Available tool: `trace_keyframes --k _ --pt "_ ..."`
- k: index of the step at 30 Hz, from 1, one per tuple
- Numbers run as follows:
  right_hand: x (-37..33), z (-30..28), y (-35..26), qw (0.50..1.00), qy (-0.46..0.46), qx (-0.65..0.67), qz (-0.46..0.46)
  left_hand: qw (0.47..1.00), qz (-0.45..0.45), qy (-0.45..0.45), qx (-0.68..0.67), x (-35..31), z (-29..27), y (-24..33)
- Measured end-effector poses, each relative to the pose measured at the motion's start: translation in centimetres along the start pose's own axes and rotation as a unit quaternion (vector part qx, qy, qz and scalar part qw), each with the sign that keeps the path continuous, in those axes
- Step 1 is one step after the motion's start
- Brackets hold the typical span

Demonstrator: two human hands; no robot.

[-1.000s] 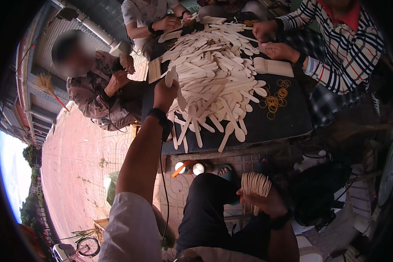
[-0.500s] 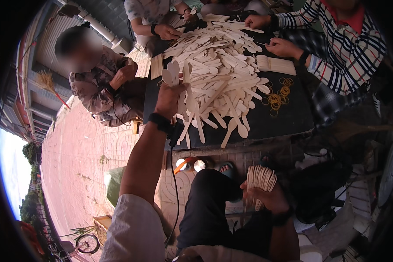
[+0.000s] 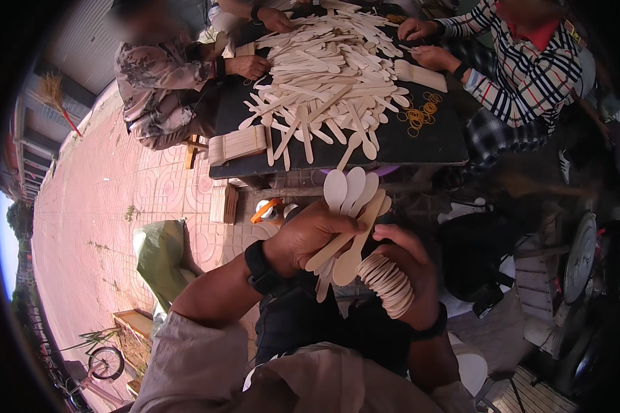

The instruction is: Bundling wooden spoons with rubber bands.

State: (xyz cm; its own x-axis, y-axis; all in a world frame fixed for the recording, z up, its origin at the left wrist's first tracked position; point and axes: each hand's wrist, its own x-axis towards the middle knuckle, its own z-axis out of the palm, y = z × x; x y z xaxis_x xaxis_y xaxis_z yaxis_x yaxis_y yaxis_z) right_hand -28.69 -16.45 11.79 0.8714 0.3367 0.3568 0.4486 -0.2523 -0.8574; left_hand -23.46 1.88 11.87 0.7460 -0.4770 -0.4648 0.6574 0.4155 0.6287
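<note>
Several loose wooden spoons (image 3: 355,189) fan out of my left hand (image 3: 313,234), bowls upward and handles crossing at different angles. My left fingers are closed round them, in front of my lap. Right beside it, my right hand (image 3: 410,265) holds a thick bundle of wooden spoons (image 3: 387,286), their rounded ends stacked in a tight row. Its thumb and upper fingers come close to the loose spoons; whether they touch I cannot tell. Beyond both hands, a large heap of wooden spoons (image 3: 324,76) covers the middle of the dark table (image 3: 406,155).
Neat spoon bundles (image 3: 238,146) lie at the table's near left corner and right side. Yellow rubber bands (image 3: 420,113) sit on the right. Co-workers' hands (image 3: 248,67) reach in from the left, back and right. A can with an orange handle (image 3: 266,210) stands below the table.
My left hand has come back from the heap to my lap with spoons. My right hand has risen to meet it with its bundle. The left co-worker now reaches to the heap.
</note>
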Motion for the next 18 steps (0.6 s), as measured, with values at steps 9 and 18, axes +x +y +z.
trace_keyframes --k 9,18 --pt "-3.6 3.1 -2.0 0.997 0.021 -0.072 -0.027 0.996 0.021 -0.060 -0.063 -6.0 0.5 -4.8" --pt "-4.9 6.4 -1.4 0.910 0.207 0.255 0.255 0.957 0.263 0.092 0.080 -7.2 0.1 -9.6"
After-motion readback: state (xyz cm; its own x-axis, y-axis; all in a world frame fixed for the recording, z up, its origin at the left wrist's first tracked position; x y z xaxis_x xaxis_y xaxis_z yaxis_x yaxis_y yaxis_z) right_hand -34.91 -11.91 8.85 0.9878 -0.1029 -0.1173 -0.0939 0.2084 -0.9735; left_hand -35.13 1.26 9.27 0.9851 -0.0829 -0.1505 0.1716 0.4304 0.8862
